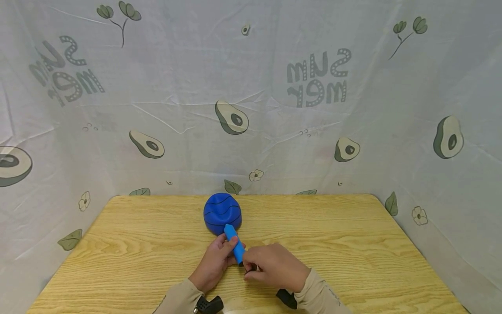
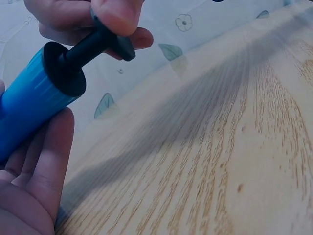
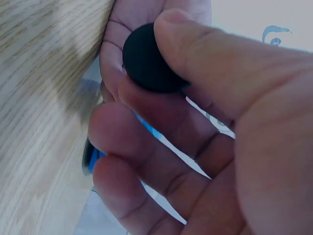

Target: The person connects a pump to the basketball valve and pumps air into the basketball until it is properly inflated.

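Observation:
A small blue hand pump point(image 1: 234, 245) slants between both hands, its tip right at the near side of a blue ball point(image 1: 222, 213) with black wavy lines. The ball's top is dented, as if partly deflated. My left hand point(image 1: 215, 261) holds the pump's barrel, thumb on top and fingers beneath. With my right hand point(image 1: 276, 267) I pinch the black round-ended handle point(image 3: 149, 61) between thumb and fingers. A short length of black rod point(image 2: 85, 51) shows between the barrel's black end cap point(image 2: 63, 73) and the handle.
The ball and hands are on a wood-grain table point(image 1: 333, 235). Behind and at both sides hangs a pale curtain point(image 1: 188, 87) printed with avocados, leaves and lettering. Dark straps or devices point(image 1: 209, 304) are at the wrists, near the beige sleeves point(image 1: 178, 298).

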Demonstrator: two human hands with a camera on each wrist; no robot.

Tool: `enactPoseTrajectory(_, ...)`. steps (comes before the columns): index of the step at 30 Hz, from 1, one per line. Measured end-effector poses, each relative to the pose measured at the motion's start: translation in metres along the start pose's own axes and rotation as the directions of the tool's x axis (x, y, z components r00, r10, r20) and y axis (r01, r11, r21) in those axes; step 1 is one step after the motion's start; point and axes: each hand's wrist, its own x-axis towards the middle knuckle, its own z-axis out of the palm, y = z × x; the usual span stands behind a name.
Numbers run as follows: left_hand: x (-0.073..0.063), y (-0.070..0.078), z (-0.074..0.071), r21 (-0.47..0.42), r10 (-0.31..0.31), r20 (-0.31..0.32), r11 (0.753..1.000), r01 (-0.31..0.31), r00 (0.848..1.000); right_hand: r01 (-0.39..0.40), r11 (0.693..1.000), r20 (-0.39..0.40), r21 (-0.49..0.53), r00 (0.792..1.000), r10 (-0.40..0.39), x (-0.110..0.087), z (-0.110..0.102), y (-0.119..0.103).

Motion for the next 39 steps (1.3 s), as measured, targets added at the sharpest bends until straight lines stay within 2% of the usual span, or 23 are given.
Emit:
enactPoseTrajectory(5, -0.0004, 0.0007, 0.0005, -0.005, 0.0, -0.009, 1.0, 0.0, 1.0, -0.027, 1.0, -0.003, -0.003, 1.0, 0.027, 0.0004, -0.0007, -0.0016)
enactPoseTrajectory(14, -0.0014, -0.0001, -0.0009, -0.009, -0.005, 0.006, 1.0, 0.005, 1.0, -0.029, 0.999, 0.081, -0.014, 0.996, 0.03, 0.0021, -0.0011, -0.0018)
enactPoseTrajectory(31, -0.0019, 0.0, 0.0, -0.012, 0.006, 0.003, 1.0, -0.006, 1.0, 0.003, 1.0, 0.076, 0.011, 0.997, -0.004, 0.0009, -0.0003, -0.0028)
enactPoseTrajectory(39, -0.0024, 0.0008, 0.0004, -0.045, 0.009, -0.032, 0.999, -0.011, 0.999, 0.027, 0.999, 0.095, 0.017, 0.995, -0.028, -0.0006, -0.0008, -0.0043)
